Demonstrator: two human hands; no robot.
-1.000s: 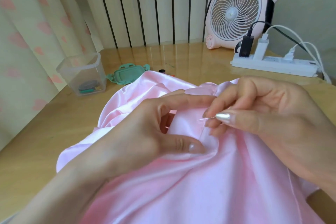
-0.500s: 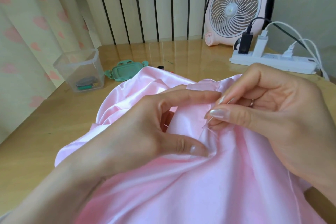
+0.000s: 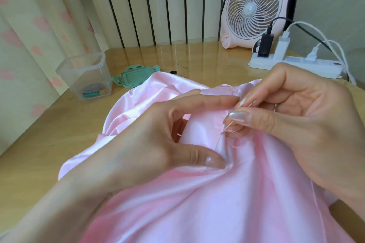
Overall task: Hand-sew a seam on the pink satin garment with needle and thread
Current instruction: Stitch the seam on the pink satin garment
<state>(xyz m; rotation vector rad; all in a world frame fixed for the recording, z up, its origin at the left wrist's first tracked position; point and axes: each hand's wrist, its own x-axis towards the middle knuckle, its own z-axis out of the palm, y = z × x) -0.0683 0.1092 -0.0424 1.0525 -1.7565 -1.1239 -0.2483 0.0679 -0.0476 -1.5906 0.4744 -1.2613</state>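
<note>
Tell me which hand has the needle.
The right hand: its thumb and forefinger pinch the needle, while the left hand only holds the satin.

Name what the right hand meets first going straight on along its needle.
The pink satin garment, at the seam fold by the needle tip; the right hand pinches that needle. Beyond, probably the left hand thumb; depth unclear.

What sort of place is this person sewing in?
Most likely a home, perhaps a bedroom, not a workshop: a heart-patterned curtain, a small pink desk fan beside a power strip, and a wooden table where the pink satin garment lies.
</note>
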